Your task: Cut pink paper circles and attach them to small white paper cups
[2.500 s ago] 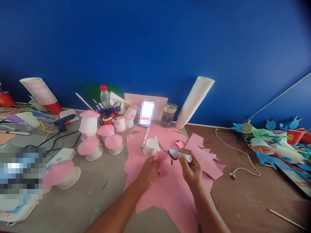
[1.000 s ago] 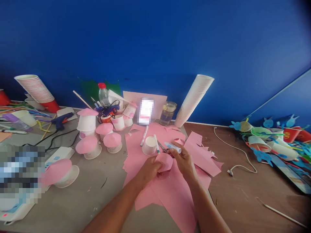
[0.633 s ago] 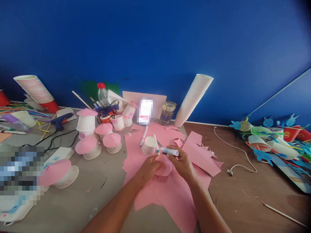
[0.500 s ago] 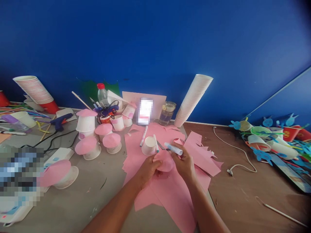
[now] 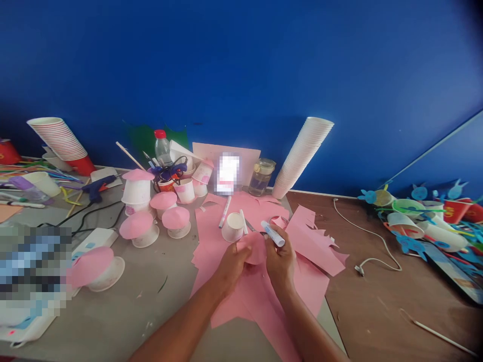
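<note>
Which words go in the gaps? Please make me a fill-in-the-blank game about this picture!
1. The right hand holds a white-and-blue tube, and the left hand holds pink ____.
2. The cap on the clear bottle is ____.
3. The tall stack beside the jar is made of white ____.
4. The wall is ____.

Missing words: paper; red; cups; blue.

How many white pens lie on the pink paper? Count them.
2: one pen left of the white cup, another pen right of it. More may be hidden.
</note>
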`<state>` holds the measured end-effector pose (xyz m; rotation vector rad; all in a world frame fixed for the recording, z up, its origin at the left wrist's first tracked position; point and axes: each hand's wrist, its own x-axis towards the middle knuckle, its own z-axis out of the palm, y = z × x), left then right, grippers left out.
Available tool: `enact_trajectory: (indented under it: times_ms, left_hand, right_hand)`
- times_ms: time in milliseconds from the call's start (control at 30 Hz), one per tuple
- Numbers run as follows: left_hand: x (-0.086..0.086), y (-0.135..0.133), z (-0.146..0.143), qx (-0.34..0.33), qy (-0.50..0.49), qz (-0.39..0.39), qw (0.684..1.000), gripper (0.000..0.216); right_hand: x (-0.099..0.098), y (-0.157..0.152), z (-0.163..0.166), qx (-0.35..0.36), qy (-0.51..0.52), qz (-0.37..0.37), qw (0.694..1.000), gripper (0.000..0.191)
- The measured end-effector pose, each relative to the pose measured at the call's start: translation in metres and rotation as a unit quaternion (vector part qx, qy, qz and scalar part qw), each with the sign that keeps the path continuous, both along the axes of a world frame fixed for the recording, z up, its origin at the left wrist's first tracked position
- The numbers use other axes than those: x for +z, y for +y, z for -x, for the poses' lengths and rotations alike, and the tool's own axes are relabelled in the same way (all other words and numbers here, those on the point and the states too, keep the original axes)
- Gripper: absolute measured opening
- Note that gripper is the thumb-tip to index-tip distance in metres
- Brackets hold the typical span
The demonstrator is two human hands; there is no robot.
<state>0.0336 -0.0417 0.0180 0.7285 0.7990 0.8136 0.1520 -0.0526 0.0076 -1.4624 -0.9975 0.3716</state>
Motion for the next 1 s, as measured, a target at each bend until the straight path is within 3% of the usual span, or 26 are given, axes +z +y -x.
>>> enact_trajectory:
  times_ms: [133,233,400,600,733,867,933,1000]
  left_hand:
    - [-0.007,0.003,0.000,0.017,0.023,0.004,1.000,0.023]
    - [-0.009,0.004,0.001,0.021,0.035,0.017,0.999,0.023]
    - [-0.011,0.006,0.002,0.020,0.022,0.012,0.999,0.019]
    - [-0.014,0.007,0.001,0.005,0.002,-0.009,1.000,0.018]
    - [-0.017,0.008,0.001,-0.005,0.021,0.007,1.000,0.013]
    - [-0.015,0.007,0.002,0.008,0.016,0.036,0.999,0.013]
    - [-0.014,0.007,0.003,0.002,0.013,0.038,0.999,0.014]
    - [-0.012,0.007,0.003,-0.006,0.011,0.030,0.999,0.015]
  right_hand:
    - [0.001,-0.004,-0.009,0.009,-0.009,-0.048,0.999,0.029]
    - [0.006,-0.010,-0.016,0.069,-0.065,-0.070,0.993,0.022]
    - [0.013,-0.011,-0.014,0.186,-0.261,-0.087,0.943,0.012]
    - [0.005,-0.001,-0.008,0.188,-0.357,-0.101,0.909,0.011]
    - [0.000,0.005,-0.019,0.122,-0.363,-0.094,0.919,0.012]
    - [0.003,0.003,-0.034,0.018,-0.246,-0.064,0.967,0.014]
    - [0.008,-0.002,-0.035,0.052,-0.192,-0.051,0.979,0.015]
    - [0.013,-0.006,-0.030,0.133,-0.206,-0.053,0.968,0.014]
